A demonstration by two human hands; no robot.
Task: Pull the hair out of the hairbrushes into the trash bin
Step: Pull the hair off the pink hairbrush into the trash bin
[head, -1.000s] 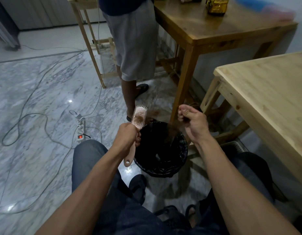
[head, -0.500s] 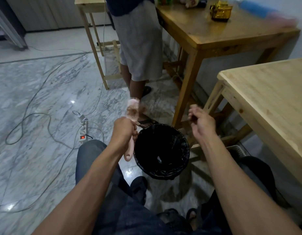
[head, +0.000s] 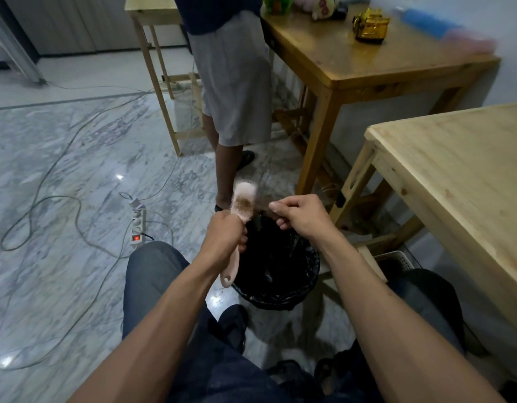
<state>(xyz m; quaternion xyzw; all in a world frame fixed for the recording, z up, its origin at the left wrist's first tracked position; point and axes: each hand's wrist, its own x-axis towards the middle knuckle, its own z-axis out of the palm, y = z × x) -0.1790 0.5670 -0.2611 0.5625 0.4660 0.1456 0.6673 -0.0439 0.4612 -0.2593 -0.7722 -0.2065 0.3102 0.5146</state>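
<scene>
I can't read any text, label, brand or number anywhere here. The power strip (head: 137, 225) on the floor shows only a lit red switch, no lettering I can make out. The yellow toy (head: 370, 26) and green item (head: 276, 3) on the far table (head: 397, 68) are too small and blurred for any print.

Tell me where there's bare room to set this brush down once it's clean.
The light wooden table on your right shows bare top. The darker table is bare near its front corner and crowded with toys at the back. Cables and a power strip clutter the floor on the left.
</scene>
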